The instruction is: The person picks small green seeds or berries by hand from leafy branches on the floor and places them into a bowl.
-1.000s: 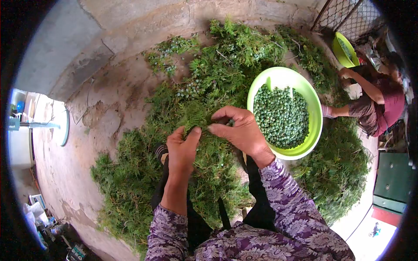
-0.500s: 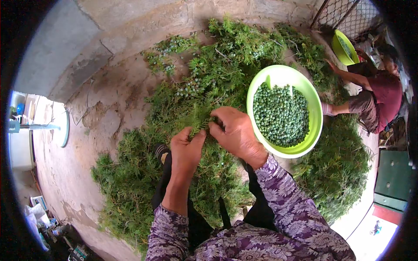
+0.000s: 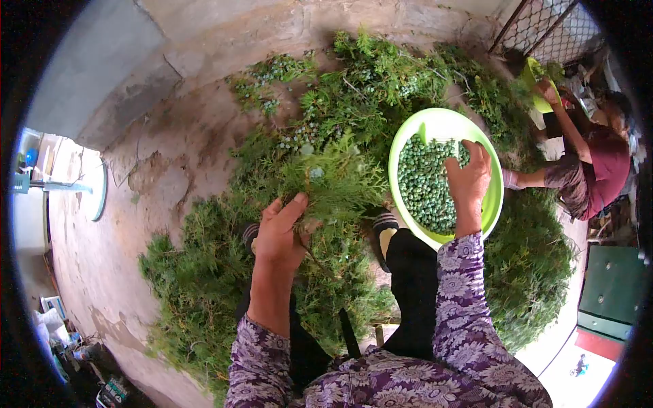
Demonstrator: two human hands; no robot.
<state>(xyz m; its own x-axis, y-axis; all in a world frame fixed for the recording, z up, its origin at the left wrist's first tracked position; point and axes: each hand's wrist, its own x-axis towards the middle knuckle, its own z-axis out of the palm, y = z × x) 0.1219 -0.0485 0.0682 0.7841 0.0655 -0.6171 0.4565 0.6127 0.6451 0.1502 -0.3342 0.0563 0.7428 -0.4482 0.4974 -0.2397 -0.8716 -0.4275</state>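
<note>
My left hand (image 3: 280,234) is closed on the stem of a leafy evergreen sprig (image 3: 333,180), with a few pale berries among its leaves. My right hand (image 3: 469,182) hangs over the yellow-green basin (image 3: 493,211), thumb and fingers apart, and nothing shows between them. Round green berries (image 3: 425,183) fill the lower part of the basin. Beneath my hands, cut evergreen branches (image 3: 204,265) are heaped over the ground around my feet.
At the right a person in a dark red shirt (image 3: 609,170) sits, one hand at another yellow-green basin (image 3: 530,81). More branches (image 3: 524,279) lie right of my leg. A concrete wall (image 3: 238,34) and a wire mesh gate (image 3: 544,27) stand at the back.
My right hand has moved right, from beside my left hand to over the basin, and its fingers have opened. A larger sprig now shows in my left hand. The other person's arm has risen to their basin.
</note>
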